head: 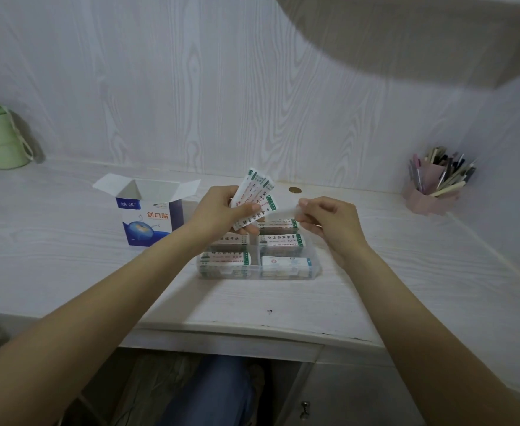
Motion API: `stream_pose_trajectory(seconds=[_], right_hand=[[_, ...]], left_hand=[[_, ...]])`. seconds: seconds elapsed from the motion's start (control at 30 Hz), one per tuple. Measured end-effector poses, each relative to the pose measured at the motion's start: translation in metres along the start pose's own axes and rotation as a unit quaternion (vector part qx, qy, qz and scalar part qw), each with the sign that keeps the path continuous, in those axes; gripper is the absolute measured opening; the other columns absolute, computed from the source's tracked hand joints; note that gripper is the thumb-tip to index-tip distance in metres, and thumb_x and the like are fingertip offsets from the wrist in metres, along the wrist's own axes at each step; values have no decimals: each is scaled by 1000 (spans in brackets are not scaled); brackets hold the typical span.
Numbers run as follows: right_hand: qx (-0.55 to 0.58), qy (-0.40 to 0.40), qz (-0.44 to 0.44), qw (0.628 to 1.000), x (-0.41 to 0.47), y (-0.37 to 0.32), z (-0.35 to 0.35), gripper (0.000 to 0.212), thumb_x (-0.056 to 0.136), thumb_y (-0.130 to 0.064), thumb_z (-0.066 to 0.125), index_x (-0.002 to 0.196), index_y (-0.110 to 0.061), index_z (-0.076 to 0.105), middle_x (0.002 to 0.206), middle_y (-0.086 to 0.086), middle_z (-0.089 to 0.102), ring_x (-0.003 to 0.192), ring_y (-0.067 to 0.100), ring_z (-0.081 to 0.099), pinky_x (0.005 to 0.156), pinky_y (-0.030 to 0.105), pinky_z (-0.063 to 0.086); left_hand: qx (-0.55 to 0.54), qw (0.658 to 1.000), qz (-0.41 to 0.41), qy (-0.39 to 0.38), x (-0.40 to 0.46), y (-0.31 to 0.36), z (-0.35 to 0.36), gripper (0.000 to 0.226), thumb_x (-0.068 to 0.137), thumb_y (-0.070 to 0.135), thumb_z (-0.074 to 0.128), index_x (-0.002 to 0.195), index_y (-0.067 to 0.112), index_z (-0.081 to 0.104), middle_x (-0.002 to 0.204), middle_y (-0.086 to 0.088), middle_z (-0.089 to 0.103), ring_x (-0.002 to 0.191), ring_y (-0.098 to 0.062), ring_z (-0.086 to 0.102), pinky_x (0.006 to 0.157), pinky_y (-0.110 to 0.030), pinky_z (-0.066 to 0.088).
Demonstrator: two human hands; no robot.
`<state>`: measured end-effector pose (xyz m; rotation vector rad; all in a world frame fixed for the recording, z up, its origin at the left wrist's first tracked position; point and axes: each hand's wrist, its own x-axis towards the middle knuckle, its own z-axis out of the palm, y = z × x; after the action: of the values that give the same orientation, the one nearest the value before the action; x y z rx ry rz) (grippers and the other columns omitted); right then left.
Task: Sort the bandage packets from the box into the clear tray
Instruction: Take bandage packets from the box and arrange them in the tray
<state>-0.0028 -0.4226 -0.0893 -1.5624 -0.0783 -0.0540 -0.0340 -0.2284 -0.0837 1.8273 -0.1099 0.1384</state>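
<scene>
A home study nook: pale wood-grain desk (68, 229), pink pen holder (430, 198), green cup (0, 139).

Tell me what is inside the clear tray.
The clear tray is divided into compartments holding stacks of bandage packets, green-edged except a blue-marked stack at front right. The left hand and its fanned packets cover part of the back compartments, so their contents are unclear.

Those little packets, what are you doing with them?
A person is sorting bandage packets. The left hand holds a fan of packets above the clear tray, which already has stacks in its compartments. The right hand seems to pinch one blurred packet beside the fan. The open box stands on the desk, left of the tray.
</scene>
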Motion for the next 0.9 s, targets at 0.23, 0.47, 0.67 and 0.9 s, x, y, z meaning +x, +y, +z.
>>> stream_pose_trajectory(seconds=[0.23,0.47,0.67,0.9], right_hand=[[-179,-13,-47,983,6,17,-4,11,78,-5,74,84,-14,73,74,-3,64,73,12,59,71,22,52],[-406,-43,-115,906,6,22,11,10,84,-12,70,94,-11,74,90,-3,66,80,5,52,67,9,35],[-533,-62,-139,832,4,23,19,15,87,-9,60,89,-13,74,90,1,69,88,17,57,74,30,48],[-535,-82,-119,833,0,19,21,11,88,-15,62,92,-16,72,89,1,69,86,19,63,78,36,54]], left_hand=[[-16,1000,-7,24,1,1,1,17,91,12,60,108,11,59,90,-2,67,55,-9,68,56,-21,57],[-11,999,-16,27,2,-1,-1,20,91,14,60,111,10,58,92,-2,67,56,-8,68,55,-18,55],[-21,999,-22,26,2,-3,-3,22,91,12,60,113,9,58,91,-4,67,56,-9,68,52,-17,53],[-24,999,-19,22,2,-4,-3,20,91,12,60,111,9,59,92,-4,67,56,-8,68,52,-16,53]])
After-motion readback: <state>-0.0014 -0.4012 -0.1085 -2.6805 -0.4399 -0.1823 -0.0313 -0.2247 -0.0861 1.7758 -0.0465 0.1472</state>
